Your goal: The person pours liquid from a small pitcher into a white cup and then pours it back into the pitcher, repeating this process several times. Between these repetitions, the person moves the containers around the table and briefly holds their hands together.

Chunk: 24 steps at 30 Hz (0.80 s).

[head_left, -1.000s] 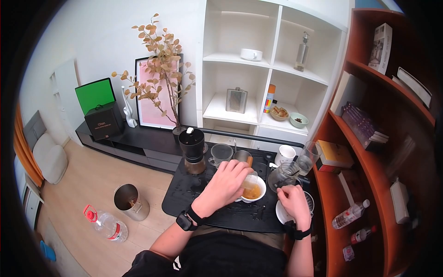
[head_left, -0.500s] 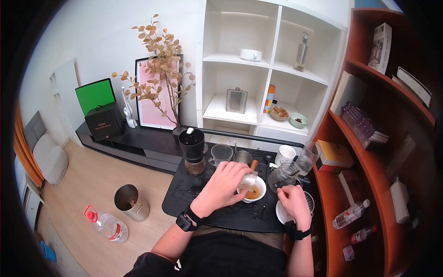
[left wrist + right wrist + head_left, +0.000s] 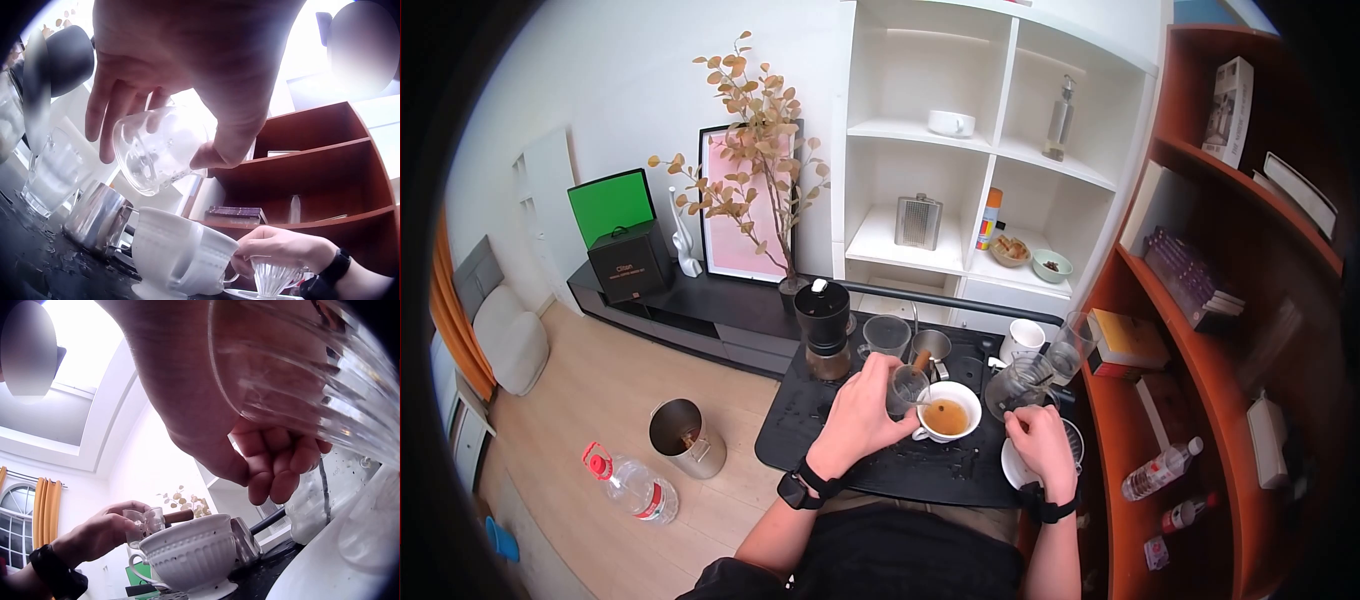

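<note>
My left hand (image 3: pixel 855 415) holds a small clear glass (image 3: pixel 907 388) between thumb and fingers. The glass is tilted, at the left rim of a white footed cup (image 3: pixel 190 550) and raised above table height. Brown liquid (image 3: pixel 945 420) with a dark spot on it lies in the cup. To the right, my right hand (image 3: pixel 1040 442) hangs loosely curled with nothing in its fingers. Close by it, a ribbed clear glass dripper (image 3: pixel 275 278) stands over a white saucer (image 3: pixel 1014 466); the wrist partly covers both in the head view.
On the wet black table (image 3: pixel 820 455) stand a black-topped grinder (image 3: pixel 823 320), a glass mug (image 3: pixel 884 332), a metal pitcher (image 3: pixel 936 345), a glass carafe (image 3: pixel 1010 388), a white mug (image 3: pixel 1026 338) and a tall glass (image 3: pixel 1072 352). A brown bookcase (image 3: pixel 1135 420) borders the right side.
My left hand was tipping the glass over the cup; it has moved left, off the cup's opening, with the glass still held. The right hand keeps its place.
</note>
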Each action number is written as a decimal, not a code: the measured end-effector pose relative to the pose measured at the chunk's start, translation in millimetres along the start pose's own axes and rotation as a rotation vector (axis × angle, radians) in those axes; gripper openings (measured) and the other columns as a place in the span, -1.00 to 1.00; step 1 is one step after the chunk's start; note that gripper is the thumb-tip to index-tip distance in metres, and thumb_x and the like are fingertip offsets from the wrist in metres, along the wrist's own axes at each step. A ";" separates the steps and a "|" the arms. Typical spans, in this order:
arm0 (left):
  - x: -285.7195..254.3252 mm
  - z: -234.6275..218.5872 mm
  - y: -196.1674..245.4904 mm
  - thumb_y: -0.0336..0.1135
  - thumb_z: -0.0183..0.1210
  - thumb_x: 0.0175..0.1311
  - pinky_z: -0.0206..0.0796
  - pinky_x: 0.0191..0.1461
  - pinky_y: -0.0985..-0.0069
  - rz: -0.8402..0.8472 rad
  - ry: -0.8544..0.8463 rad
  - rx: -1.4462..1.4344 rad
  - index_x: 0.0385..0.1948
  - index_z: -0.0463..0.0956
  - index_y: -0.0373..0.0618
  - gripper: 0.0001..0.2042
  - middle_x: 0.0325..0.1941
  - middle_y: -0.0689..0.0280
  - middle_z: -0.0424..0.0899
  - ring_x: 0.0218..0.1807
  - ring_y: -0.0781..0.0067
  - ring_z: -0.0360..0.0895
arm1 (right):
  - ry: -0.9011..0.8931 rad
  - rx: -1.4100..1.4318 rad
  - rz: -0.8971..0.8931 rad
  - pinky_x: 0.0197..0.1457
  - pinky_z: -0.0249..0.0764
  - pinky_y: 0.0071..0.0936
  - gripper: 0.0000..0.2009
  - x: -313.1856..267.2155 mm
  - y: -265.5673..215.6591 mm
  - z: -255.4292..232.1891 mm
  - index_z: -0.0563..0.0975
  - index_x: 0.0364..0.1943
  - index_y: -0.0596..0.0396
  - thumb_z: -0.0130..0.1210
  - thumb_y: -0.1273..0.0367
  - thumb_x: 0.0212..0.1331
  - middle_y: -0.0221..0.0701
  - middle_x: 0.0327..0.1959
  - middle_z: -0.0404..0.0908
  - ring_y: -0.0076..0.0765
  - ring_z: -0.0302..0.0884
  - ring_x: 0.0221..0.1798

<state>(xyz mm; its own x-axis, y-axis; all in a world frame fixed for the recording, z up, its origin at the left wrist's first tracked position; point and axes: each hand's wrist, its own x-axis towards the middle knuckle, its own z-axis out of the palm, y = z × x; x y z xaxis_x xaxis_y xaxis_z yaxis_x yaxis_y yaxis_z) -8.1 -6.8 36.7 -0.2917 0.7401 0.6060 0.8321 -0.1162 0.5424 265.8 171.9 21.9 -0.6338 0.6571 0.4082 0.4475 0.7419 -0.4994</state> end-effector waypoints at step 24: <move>-27.7 20.4 -40.6 -0.22 0.64 0.14 0.60 0.43 0.06 -0.341 -0.163 0.027 0.20 0.49 -0.43 -0.31 0.17 -0.16 0.73 0.31 -0.27 0.72 | -0.023 0.016 0.026 0.05 0.49 0.03 -0.64 1.2 1.1 -0.3 0.71 -0.44 0.28 0.29 0.27 0.49 0.01 -0.43 0.74 0.30 0.67 -0.25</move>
<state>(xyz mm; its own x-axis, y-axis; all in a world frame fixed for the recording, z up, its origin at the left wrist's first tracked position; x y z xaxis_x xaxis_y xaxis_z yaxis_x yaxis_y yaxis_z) -24.2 -9.1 -13.9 -0.4771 0.8293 0.2910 0.7125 0.1711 0.6804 265.8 173.6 22.1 -0.6363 0.6730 0.3771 0.4543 0.7220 -0.5219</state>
